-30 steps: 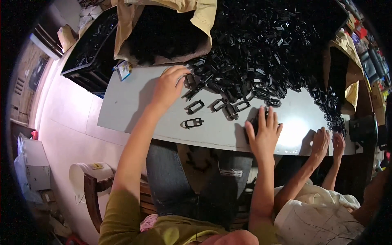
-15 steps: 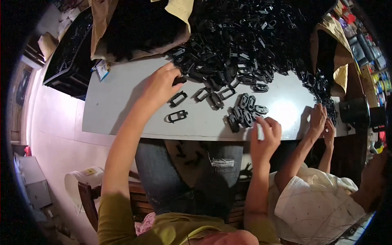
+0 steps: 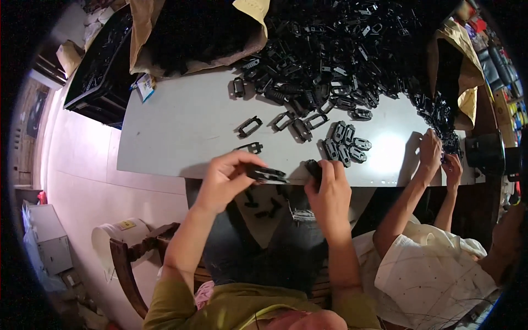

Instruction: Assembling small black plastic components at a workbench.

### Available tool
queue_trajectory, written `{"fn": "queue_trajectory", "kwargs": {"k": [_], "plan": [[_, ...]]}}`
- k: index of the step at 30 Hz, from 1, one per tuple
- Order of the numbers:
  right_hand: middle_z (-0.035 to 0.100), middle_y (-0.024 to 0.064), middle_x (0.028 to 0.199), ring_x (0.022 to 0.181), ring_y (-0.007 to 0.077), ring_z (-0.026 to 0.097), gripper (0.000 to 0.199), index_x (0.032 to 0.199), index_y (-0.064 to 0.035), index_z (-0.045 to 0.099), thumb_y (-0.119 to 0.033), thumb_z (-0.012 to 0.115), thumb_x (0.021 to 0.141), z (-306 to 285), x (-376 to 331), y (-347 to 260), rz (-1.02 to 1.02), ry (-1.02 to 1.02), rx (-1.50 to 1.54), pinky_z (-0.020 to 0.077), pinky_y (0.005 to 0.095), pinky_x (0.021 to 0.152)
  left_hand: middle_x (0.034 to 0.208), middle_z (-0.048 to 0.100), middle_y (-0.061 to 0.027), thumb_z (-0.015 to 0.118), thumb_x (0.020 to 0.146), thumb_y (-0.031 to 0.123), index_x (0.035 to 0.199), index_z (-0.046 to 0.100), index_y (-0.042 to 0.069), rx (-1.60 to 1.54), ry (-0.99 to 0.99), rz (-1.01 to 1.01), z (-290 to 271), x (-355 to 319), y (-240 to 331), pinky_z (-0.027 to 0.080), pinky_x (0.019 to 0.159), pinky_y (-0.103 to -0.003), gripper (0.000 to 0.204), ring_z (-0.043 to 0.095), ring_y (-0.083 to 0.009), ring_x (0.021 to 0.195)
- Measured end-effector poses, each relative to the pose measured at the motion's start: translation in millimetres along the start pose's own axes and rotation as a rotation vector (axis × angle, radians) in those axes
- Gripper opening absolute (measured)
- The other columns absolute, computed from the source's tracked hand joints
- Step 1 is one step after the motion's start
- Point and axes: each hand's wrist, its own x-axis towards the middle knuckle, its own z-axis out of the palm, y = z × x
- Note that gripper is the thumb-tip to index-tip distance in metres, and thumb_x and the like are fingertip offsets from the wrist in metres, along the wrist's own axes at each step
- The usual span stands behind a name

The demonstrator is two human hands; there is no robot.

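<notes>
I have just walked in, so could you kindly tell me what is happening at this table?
A person seated at the grey table holds a black plastic part in the left hand, near the table's front edge. The right hand grasps another black part beside it. A big heap of the same parts lies farther back. A co-worker's hands handle parts at the right.

Parts heap (image 3: 341, 44) at table (image 3: 181, 132) far side; bag (image 3: 192, 33) left of heap; crate (image 3: 99, 66) off table's left

A small assembly workshop: a grey desk (image 3: 181, 126) heaped with identical black plastic parts (image 3: 341, 49), open brown sacks (image 3: 187, 33), and a second person (image 3: 434, 264) working alongside.
</notes>
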Motion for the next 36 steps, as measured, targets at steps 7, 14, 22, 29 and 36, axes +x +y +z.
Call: {"fn": "queue_trajectory", "kwargs": {"k": [7, 14, 22, 29, 36], "plan": [[0.055, 0.009, 0.089, 0.07, 0.0204, 0.058, 0.03, 0.094, -0.0009, 0.059, 0.002, 0.064, 0.065, -25.7, 2.6, -17.5, -0.212, -0.144, 0.51, 0.0479, 0.0266, 0.063, 0.102, 0.066, -0.0105, 0.047, 0.079, -0.017, 0.104, 0.064, -0.004, 0.384, -0.109, 0.068, 12.5, -5.4, -12.6, 0.049, 0.082, -0.027, 0.033, 0.062, -0.0151, 0.093], [0.054, 0.0125, 0.097, 0.078, 0.0284, 0.058, 0.038, 0.102, -0.0025, 0.059, 0.003, 0.068, 0.065, -20.8, -6.5, -23.5, -0.262, -0.137, 0.328, 0.0497, 0.0333, 0.064, 0.111, 0.063, -0.0125, 0.053, 0.08, -0.007, 0.117, 0.059, -0.004, 0.463, -0.173, 0.169, 17.9, -6.3, 3.2, 0.045, 0.089, -0.028, 0.038, 0.06, -0.0176, 0.102], [0.054, 0.0133, 0.098, 0.081, 0.0274, 0.059, 0.042, 0.105, -0.0014, 0.06, 0.006, 0.068, 0.065, -14.8, -17.4, -31.3, -0.301, 0.036, 0.319, 0.0499, 0.0325, 0.066, 0.109, 0.064, -0.0107, 0.066, 0.078, -0.001, 0.122, 0.056, 0.001, 0.46, 0.012, 0.235, 40.5, -12.8, 4.5, 0.049, 0.084, -0.029, 0.045, 0.061, -0.0199, 0.101], [0.054, 0.0125, 0.097, 0.08, 0.0234, 0.059, 0.04, 0.103, -0.0006, 0.062, 0.007, 0.069, 0.065, -22.6, -21.0, -30.7, -0.236, 0.035, 0.381, 0.0501, 0.0306, 0.065, 0.107, 0.064, -0.0116, 0.065, 0.083, 0.005, 0.118, 0.059, -0.002, 0.428, -0.01, 0.167, 34.3, -17.1, 6.5, 0.048, 0.083, -0.027, 0.036, 0.062, -0.0179, 0.098], [0.053, 0.013, 0.1, 0.081, 0.0244, 0.058, 0.042, 0.107, -0.0008, 0.061, 0.008, 0.069, 0.066, -20.8, -22.7, -33.9, -0.275, -0.011, 0.302, 0.0493, 0.0304, 0.066, 0.111, 0.062, -0.0129, 0.065, 0.082, 0.004, 0.121, 0.056, -0.003, 0.502, -0.056, 0.268, 38.7, -17.4, 1.2, 0.047, 0.088, -0.03, 0.041, 0.06, -0.0195, 0.103]]}}
